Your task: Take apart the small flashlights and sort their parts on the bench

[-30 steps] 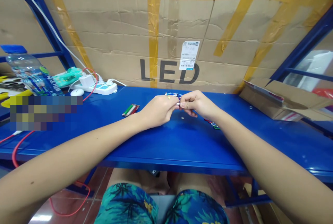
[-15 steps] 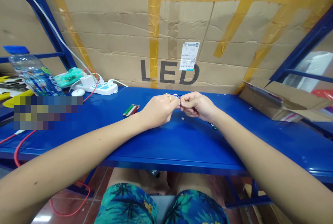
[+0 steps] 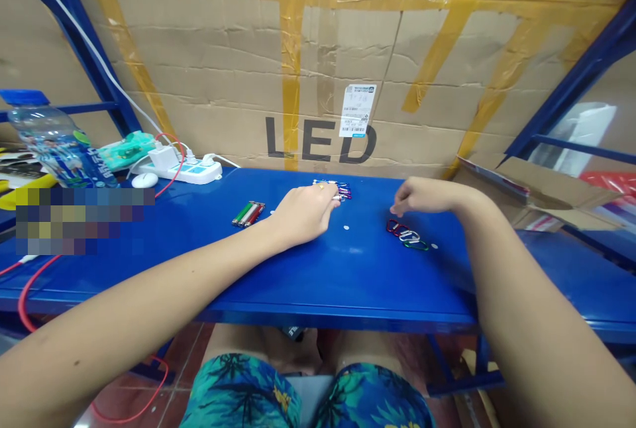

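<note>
The left hand rests on the blue painted steel surface just left of centre, its fingers curled into a narrow shape and a gold ring on one finger. Its fingertips meet a small bunch of metal carabiners in mixed colours near the surface's far edge; whether they grip one, I cannot tell. The right hand, right of centre, is loosely curled and narrow, with nothing showing in it. Its fingertips hang just above a short row of red, silver and green metal carabiners lying flat on the surface.

Left of the left hand lie slim green, red and silver metal cylinders, side by side. A small white disc sits between the hands. At the upper left of the frame stand a clear plastic water bottle with a blue cap, a green packet, a white power strip and a white computer mouse. A pixelated blur covers part of the surface below them. A flattened brown cardboard box lies at the right edge. Behind everything rises a large cardboard panel, criss-crossed with yellow tape and printed "LED".
</note>
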A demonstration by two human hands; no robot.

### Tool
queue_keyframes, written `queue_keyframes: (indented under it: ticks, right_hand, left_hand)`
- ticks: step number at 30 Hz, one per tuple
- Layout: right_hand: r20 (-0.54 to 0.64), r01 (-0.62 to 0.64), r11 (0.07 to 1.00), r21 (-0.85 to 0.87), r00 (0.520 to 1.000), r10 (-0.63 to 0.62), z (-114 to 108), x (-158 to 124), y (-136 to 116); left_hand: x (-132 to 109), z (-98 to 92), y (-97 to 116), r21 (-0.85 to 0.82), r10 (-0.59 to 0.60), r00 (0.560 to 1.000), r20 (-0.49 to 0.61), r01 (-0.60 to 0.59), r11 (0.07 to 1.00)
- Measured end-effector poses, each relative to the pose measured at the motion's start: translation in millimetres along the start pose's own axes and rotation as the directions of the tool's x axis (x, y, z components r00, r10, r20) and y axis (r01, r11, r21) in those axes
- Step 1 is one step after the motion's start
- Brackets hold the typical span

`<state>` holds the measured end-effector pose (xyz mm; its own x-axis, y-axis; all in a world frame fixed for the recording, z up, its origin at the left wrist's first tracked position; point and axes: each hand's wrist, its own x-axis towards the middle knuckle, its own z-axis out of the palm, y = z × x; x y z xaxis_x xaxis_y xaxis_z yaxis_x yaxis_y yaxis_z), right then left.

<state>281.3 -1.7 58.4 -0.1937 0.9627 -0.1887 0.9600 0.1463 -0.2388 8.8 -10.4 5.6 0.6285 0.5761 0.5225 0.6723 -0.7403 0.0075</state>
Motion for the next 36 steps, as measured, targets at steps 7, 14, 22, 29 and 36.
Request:
queue_keyframes:
  ticks: [7,14,22,29,36]
  right_hand:
    - [0.055,-0.041,0.996,-0.074,0.997,0.045,15.7,9.4,-8.0]
    - [0.046,0.030,0.993,-0.114,0.999,-0.025,27.2,7.8,-39.1]
    - [0.075,0.258,0.965,0.048,0.962,-0.261,40.5,0.5,-68.1]
    - [0.010,0.268,0.705,0.656,0.931,-0.364,40.4,-2.2,-68.2]
    - [-0.037,0.218,0.447,0.867,0.925,-0.379,41.6,-1.1,-68.1]
  left_hand:
    - [-0.2,-3.5,1.4,-0.061,-0.028,0.999,0.035,0.030,0.998]
    - [-0.3,-4.4,3.4,-0.064,-0.036,0.998,0.052,0.039,0.997]
    - [0.6,-4.3,0.6,-0.091,-0.084,0.995,0.056,0.089,0.992]
    - [0.5,-1.5,-3.4,-0.336,-0.082,0.997,0.001,0.078,0.939]
    - [0.6,1.1,-8.4,-0.459,-0.032,0.997,-0.069,-0.004,0.888]
